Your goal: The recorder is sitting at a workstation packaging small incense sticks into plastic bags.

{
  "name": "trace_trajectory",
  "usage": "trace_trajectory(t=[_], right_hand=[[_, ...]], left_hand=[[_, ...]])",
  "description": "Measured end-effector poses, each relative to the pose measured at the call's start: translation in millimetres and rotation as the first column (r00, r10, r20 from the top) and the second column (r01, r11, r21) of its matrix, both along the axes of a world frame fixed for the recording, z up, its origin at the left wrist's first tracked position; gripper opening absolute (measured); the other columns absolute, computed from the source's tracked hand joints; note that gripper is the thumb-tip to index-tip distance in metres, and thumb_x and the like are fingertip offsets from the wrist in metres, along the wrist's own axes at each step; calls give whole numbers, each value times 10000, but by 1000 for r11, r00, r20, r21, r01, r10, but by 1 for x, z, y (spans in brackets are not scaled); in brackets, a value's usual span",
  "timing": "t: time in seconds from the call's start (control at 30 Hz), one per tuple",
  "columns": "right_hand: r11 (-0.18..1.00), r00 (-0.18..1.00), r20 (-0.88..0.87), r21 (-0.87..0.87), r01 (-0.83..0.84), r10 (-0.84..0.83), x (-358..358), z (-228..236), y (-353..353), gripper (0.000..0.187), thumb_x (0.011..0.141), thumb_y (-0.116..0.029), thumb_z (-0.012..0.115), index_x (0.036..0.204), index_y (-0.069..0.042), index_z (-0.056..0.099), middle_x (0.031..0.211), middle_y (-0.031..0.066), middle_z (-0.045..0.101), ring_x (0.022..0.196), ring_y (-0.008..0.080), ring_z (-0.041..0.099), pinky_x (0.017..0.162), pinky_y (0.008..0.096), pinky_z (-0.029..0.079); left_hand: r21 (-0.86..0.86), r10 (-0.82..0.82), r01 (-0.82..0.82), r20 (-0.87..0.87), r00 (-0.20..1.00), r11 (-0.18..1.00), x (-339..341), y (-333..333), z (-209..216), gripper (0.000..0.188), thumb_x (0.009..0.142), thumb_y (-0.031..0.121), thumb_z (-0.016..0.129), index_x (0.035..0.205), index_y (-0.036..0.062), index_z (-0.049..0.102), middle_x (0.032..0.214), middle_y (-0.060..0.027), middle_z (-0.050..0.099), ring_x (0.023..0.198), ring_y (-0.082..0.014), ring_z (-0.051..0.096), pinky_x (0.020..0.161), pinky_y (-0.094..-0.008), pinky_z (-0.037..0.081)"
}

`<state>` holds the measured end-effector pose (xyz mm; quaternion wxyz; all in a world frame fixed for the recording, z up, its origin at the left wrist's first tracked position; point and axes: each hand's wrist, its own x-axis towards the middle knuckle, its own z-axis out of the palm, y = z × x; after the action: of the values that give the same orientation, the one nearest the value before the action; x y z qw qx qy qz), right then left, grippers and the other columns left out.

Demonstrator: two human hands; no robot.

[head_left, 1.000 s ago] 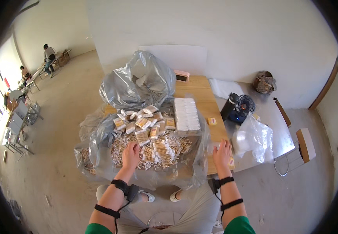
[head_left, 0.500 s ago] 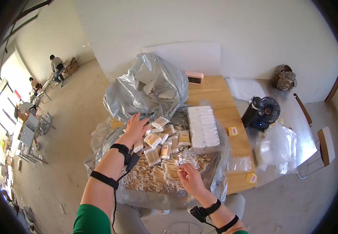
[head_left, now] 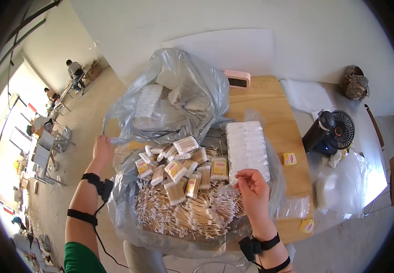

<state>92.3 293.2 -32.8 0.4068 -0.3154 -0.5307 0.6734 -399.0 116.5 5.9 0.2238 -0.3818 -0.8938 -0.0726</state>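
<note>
My left hand point(head_left: 101, 150) is closed on the left edge of a large grey plastic bag point(head_left: 201, 86), drawing its mouth wide. White packs point(head_left: 149, 101) show inside the bag. My right hand point(head_left: 253, 189) has its fingers curled together at the lower end of a clear-wrapped stack of white packs point(head_left: 247, 148). What it holds, if anything, I cannot make out. Between the hands lie several small packets of cotton swabs point(head_left: 175, 192), some with yellow labels. Nearer me is a heap of loose cotton swabs point(head_left: 160, 211) on a plastic sheet point(head_left: 178, 241).
The wooden table point(head_left: 265, 100) carries a pink clock point(head_left: 237, 79) and small yellow cards point(head_left: 290, 159). To the right, a metal table holds a black bottle point(head_left: 318, 129), a fan point(head_left: 342, 129) and clear plastic bags point(head_left: 342, 184). People work at tables far left.
My left hand has moved left from the packets to the bag's edge, and the bag's mouth is wider. My right hand has risen rightward from the loose swabs to the white stack.
</note>
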Motion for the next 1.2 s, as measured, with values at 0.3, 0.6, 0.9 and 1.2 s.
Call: trace_trajectory(t=[0.3, 0.6, 0.9, 1.2], right_hand=[[982, 996, -61, -170, -80, 70, 6, -2, -2, 93, 890, 24, 489, 960, -5, 543, 871, 33, 573, 716, 73, 537, 670, 213, 466], [973, 1000, 7, -229, -15, 17, 28, -25, 3, 85, 893, 13, 498, 955, -13, 549, 872, 36, 580, 708, 68, 543, 671, 209, 471], [960, 999, -16, -277, -41, 38, 40, -31, 4, 86, 896, 13, 496, 962, 8, 551, 866, 42, 579, 736, 73, 542, 691, 214, 479], [953, 995, 2, -289, -97, 102, 39, -37, 1, 88, 890, 13, 506, 962, 5, 557, 841, 27, 579, 720, 63, 544, 658, 191, 461]], left_hand=[[-147, -480, 483, 55, 875, 863, 98, 103, 52, 291, 784, 110, 558, 1073, 84, 581, 957, -136, 588, 874, -327, 580, 718, -393, 477], [-92, 50, 24, 715, 697, 995, 49, 211, -50, 873, 794, 371, 633, 1392, -36, 144, 1260, -317, 440, 1176, -398, 458, 975, -372, 374], [-159, 168, -99, 510, 844, 982, 46, 248, -83, 1154, 617, 419, 787, 1415, 35, 48, 1303, -259, 423, 1192, -363, 448, 968, -374, 390], [-212, 72, -2, 322, 944, 977, 28, 249, -97, 521, 601, 261, 783, 1000, -20, 602, 1017, -225, 612, 972, -360, 585, 846, -391, 468]])
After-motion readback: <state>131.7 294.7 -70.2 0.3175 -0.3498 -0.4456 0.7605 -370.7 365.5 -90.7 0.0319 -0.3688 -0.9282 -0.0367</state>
